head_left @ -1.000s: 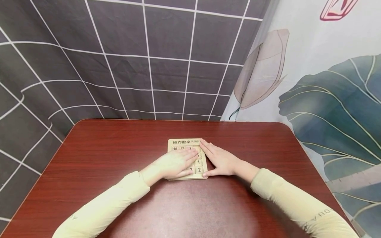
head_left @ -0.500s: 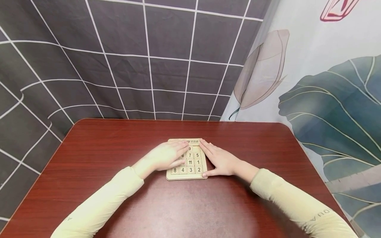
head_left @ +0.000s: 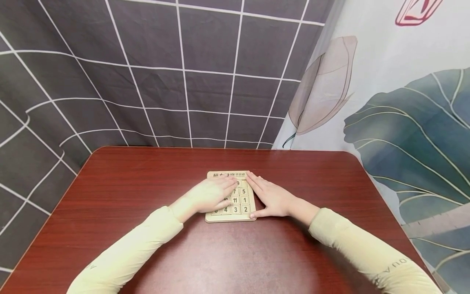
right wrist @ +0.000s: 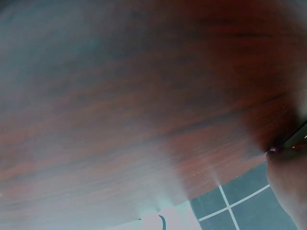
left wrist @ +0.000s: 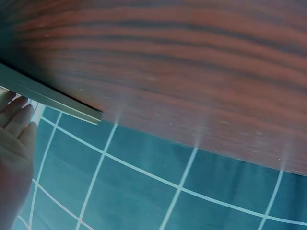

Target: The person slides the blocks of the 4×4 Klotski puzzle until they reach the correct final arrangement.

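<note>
Tile 9 (head_left: 238,183) has been slid rightward beside the straight-fingered left grip (head_left: 213,195), a row shift seemingly underway, the board (head_left: 230,219) touched by the outspread right grip (head_left: 276,199).

My desk (head_left: 312,167) gleams red-brown, wood-grained, far corners rounded, and flat on it before me lies the pale number board (head_left: 240,205)!

From above, the head camera faces forward and down at the table (head_left: 235,253). Each wrist camera looks close along it; all share the gridded curtain (head_left: 207,92).
</note>
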Demonstrator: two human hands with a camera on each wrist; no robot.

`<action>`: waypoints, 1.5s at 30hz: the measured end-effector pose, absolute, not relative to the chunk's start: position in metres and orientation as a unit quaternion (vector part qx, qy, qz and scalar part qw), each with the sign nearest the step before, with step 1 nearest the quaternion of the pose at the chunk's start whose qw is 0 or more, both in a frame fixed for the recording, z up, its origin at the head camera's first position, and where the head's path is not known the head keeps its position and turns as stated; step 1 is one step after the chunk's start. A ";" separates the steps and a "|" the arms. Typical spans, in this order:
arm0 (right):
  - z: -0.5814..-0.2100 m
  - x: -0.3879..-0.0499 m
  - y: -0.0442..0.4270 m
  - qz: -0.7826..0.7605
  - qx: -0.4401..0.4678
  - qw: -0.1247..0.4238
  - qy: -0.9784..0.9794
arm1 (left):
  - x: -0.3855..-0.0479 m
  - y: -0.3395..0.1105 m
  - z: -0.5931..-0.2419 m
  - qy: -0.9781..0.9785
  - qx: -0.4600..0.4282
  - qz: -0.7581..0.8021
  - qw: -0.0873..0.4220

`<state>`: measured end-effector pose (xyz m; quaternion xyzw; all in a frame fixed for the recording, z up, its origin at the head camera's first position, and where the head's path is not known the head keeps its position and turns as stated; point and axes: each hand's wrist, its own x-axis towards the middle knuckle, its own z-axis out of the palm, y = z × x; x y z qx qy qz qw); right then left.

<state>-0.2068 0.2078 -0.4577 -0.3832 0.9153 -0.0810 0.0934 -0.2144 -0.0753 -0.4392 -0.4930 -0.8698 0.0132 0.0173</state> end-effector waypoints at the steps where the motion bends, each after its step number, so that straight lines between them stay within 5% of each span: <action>1: -0.458 -0.207 0.208 -0.082 -0.383 0.094 0.915 | -0.214 -0.073 -0.439 -0.870 -0.492 0.012 0.018; 15: -0.457 -0.207 0.208 -0.083 -0.390 0.091 0.912 | -0.217 -0.059 -0.444 -0.865 -0.501 0.030 0.019; 45: -0.458 -0.208 0.208 -0.091 -0.391 0.088 0.911 | -0.208 -0.115 -0.443 -0.878 -0.478 0.011 0.014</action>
